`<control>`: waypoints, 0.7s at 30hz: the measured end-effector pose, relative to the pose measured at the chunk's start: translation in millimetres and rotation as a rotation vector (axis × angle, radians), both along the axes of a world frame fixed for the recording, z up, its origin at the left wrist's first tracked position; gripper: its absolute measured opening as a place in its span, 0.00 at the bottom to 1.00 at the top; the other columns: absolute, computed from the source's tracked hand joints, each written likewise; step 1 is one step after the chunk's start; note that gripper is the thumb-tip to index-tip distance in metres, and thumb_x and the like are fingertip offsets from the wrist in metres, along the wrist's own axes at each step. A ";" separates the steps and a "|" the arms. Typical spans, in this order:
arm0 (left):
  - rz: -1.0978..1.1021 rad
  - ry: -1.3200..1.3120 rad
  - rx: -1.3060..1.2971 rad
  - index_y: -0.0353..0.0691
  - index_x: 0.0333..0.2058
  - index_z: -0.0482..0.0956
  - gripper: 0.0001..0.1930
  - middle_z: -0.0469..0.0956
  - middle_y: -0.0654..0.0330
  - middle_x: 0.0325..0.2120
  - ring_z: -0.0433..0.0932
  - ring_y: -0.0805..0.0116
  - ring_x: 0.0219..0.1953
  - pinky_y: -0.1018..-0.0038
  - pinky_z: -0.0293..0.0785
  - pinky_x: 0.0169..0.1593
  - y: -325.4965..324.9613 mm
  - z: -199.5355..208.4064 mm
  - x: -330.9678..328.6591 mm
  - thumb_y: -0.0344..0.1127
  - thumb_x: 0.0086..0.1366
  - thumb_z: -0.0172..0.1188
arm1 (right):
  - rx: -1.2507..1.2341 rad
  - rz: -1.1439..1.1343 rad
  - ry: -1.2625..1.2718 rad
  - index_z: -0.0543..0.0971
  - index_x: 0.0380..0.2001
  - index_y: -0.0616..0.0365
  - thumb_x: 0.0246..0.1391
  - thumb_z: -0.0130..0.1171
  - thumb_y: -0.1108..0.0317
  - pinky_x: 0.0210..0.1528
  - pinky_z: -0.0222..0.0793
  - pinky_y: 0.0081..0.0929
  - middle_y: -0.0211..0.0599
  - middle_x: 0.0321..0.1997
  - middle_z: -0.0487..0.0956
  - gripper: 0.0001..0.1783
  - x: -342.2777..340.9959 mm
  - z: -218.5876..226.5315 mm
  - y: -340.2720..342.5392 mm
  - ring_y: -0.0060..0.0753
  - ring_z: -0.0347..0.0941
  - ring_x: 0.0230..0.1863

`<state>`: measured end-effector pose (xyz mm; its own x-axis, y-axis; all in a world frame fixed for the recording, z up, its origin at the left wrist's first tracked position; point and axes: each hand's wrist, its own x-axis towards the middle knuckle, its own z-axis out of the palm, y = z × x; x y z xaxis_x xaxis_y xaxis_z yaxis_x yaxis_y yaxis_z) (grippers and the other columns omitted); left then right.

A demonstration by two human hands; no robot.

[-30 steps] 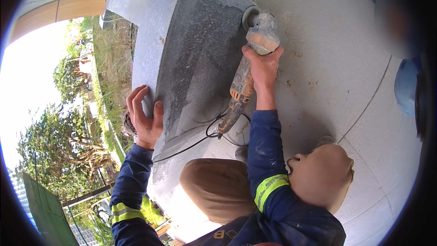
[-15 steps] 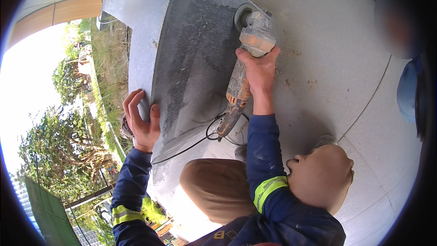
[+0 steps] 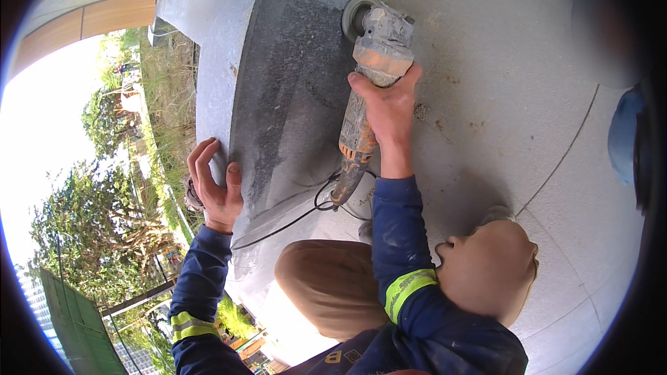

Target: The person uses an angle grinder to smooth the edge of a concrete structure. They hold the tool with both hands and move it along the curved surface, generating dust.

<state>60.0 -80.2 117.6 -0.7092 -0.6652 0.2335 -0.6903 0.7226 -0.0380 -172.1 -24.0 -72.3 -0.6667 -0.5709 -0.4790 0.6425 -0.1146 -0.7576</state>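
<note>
Right hand (image 3: 390, 111) wraps its fingers around a grinder (image 3: 357, 128) that looks heavy and rigid, best held just behind its head (image 3: 384, 42); left hand (image 3: 219, 194) rests parted fingers at the slab's (image 3: 288, 62) left edge.

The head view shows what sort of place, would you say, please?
Probably an outdoor building or stoneworking site: a dusty angle grinder, a large grey block and, beyond it, trees in daylight.
</note>
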 end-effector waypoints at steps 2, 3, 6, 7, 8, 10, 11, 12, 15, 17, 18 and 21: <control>-0.014 -0.007 0.000 0.31 0.54 0.74 0.23 0.73 0.44 0.53 0.74 0.47 0.56 0.57 0.68 0.60 -0.5 1.3 1.1 0.43 0.68 0.59 | -0.001 -0.023 -0.010 0.61 0.55 0.64 0.45 0.76 0.67 0.53 0.73 0.35 0.48 0.52 0.76 0.40 2.3 -3.4 -1.9 0.39 0.76 0.50; -0.007 -0.002 0.004 0.31 0.54 0.74 0.24 0.74 0.44 0.53 0.73 0.47 0.56 0.58 0.67 0.60 -0.7 0.3 -0.1 0.47 0.70 0.57 | 0.001 -0.041 -0.011 0.61 0.55 0.64 0.45 0.76 0.67 0.53 0.73 0.35 0.48 0.52 0.76 0.40 2.5 -6.0 -2.9 0.39 0.77 0.50; 0.002 0.001 0.001 0.30 0.53 0.74 0.27 0.74 0.45 0.53 0.73 0.49 0.56 0.60 0.66 0.61 -2.0 0.6 0.3 0.53 0.72 0.54 | 0.072 -0.038 -0.038 0.60 0.53 0.63 0.45 0.75 0.64 0.51 0.75 0.38 0.50 0.47 0.80 0.40 0.2 -37.1 -5.2 0.42 0.80 0.46; -0.001 0.000 -0.002 0.30 0.53 0.74 0.27 0.74 0.45 0.53 0.73 0.49 0.56 0.60 0.66 0.61 -1.9 1.2 1.4 0.53 0.72 0.54 | 0.094 -0.037 -0.050 0.60 0.53 0.63 0.45 0.75 0.64 0.51 0.75 0.37 0.50 0.47 0.79 0.39 -1.1 -43.5 -6.0 0.42 0.80 0.46; -0.005 -0.001 -0.005 0.30 0.53 0.74 0.27 0.74 0.45 0.53 0.73 0.49 0.56 0.60 0.66 0.61 -1.8 2.1 2.1 0.53 0.72 0.54 | 0.116 -0.037 -0.063 0.60 0.53 0.63 0.45 0.75 0.64 0.51 0.75 0.37 0.50 0.47 0.79 0.39 -2.0 -49.5 -6.9 0.42 0.80 0.46; -0.003 -0.001 -0.001 0.30 0.53 0.74 0.27 0.74 0.45 0.53 0.73 0.49 0.56 0.60 0.66 0.61 -1.2 1.1 1.1 0.53 0.72 0.54 | 0.122 -0.049 -0.091 0.60 0.53 0.63 0.45 0.75 0.64 0.52 0.75 0.38 0.51 0.48 0.79 0.40 -3.2 -56.3 -6.7 0.44 0.79 0.47; -0.002 0.000 0.002 0.30 0.53 0.74 0.27 0.74 0.45 0.53 0.73 0.49 0.56 0.60 0.66 0.61 -1.4 0.5 0.5 0.53 0.72 0.54 | 0.115 -0.044 -0.067 0.60 0.54 0.63 0.45 0.75 0.63 0.52 0.75 0.38 0.51 0.48 0.79 0.40 -1.6 -58.7 -7.1 0.44 0.79 0.47; 0.001 0.001 0.002 0.30 0.53 0.74 0.27 0.74 0.45 0.54 0.73 0.49 0.56 0.60 0.66 0.61 -0.7 0.0 0.5 0.52 0.72 0.54 | 0.112 -0.033 -0.045 0.60 0.54 0.63 0.45 0.75 0.63 0.52 0.75 0.38 0.51 0.48 0.79 0.40 0.2 -54.6 -6.4 0.45 0.79 0.47; 0.006 0.000 0.007 0.30 0.53 0.74 0.26 0.74 0.44 0.54 0.73 0.48 0.56 0.59 0.66 0.61 0.7 0.8 0.6 0.50 0.71 0.55 | 0.100 -0.029 0.005 0.60 0.55 0.64 0.44 0.75 0.62 0.52 0.75 0.39 0.52 0.47 0.79 0.42 0.8 -35.1 -7.5 0.46 0.80 0.47; 0.001 -0.007 0.011 0.30 0.54 0.74 0.24 0.73 0.44 0.53 0.73 0.48 0.56 0.58 0.67 0.61 1.2 2.7 1.7 0.45 0.69 0.58 | 0.098 -0.025 0.011 0.60 0.55 0.64 0.44 0.75 0.62 0.52 0.74 0.40 0.53 0.47 0.79 0.42 -3.6 -26.5 -7.3 0.46 0.80 0.47; -0.001 -0.002 0.014 0.30 0.54 0.74 0.24 0.73 0.44 0.53 0.73 0.48 0.56 0.58 0.67 0.61 0.3 3.3 1.3 0.46 0.69 0.58 | 0.104 -0.023 0.006 0.60 0.55 0.64 0.44 0.75 0.62 0.52 0.75 0.40 0.53 0.47 0.79 0.42 -6.8 -24.6 -7.0 0.46 0.80 0.47; -0.005 0.004 0.020 0.30 0.53 0.74 0.24 0.73 0.44 0.53 0.73 0.47 0.56 0.58 0.67 0.61 -1.2 4.1 1.2 0.46 0.69 0.58 | 0.111 -0.016 -0.016 0.60 0.54 0.64 0.44 0.75 0.62 0.50 0.75 0.40 0.54 0.48 0.80 0.42 -10.2 -36.3 -6.7 0.46 0.80 0.46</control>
